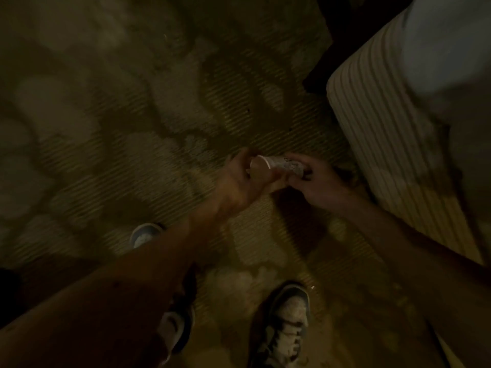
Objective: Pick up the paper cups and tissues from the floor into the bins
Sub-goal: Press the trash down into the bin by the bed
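Mid-collection, the left hand [239, 181] and right hand [317, 183] both grasp a paper cup [281, 166] above the carpet [106, 134], just beside the striped mattress [377, 123]; next probably comes finding a bin, none visible here.

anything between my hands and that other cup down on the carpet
Nothing visible lies on the patterned carpet between them. The round white paper cup sits partly behind the left forearm, but both the left hand and right hand hold another printed white paper cup.
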`<state>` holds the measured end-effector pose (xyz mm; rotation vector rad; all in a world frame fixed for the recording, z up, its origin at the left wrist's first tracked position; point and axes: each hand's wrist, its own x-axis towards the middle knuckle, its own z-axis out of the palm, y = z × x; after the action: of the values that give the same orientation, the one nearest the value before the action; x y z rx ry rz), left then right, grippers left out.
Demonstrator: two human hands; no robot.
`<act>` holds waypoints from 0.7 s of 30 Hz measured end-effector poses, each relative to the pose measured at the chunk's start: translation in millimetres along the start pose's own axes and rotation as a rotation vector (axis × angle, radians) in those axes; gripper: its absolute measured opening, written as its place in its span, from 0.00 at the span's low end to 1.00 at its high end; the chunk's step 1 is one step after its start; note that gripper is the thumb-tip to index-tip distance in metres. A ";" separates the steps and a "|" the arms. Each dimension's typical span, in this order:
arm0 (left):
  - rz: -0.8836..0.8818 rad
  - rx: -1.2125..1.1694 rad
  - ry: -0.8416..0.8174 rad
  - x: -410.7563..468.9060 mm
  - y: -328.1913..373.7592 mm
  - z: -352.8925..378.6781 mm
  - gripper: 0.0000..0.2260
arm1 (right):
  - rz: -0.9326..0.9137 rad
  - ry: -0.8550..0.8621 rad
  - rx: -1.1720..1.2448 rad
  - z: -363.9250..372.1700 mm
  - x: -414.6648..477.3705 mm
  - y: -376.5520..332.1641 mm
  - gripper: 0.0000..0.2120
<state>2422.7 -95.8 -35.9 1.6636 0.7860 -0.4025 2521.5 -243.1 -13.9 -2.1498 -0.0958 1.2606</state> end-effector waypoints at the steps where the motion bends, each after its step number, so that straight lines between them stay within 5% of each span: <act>1: -0.001 -0.024 0.031 -12.1 13.9 -14.6 0.21 | -0.011 -0.019 0.015 -1.1 -14.7 -14.6 0.23; 7: 0.139 -0.009 0.103 -127.3 157.5 -140.8 0.23 | -0.236 -0.068 -0.084 -38.8 -141.9 -177.8 0.24; 13: 0.269 0.086 0.201 -331.9 352.8 -285.6 0.25 | -0.542 -0.227 -0.178 -91.6 -343.5 -406.8 0.31; 17: 0.431 0.113 0.426 -484.0 477.8 -368.2 0.27 | -0.795 -0.352 -0.193 -120.3 -492.1 -552.1 0.21; 21: 0.562 0.155 0.606 -621.2 557.3 -432.8 0.33 | -1.022 -0.387 -0.227 -133.1 -615.1 -657.0 0.23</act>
<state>2296.9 100.8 874.8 2.0925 0.6816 0.4677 2459.0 -9.6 863.2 -1.5676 -1.3546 1.0037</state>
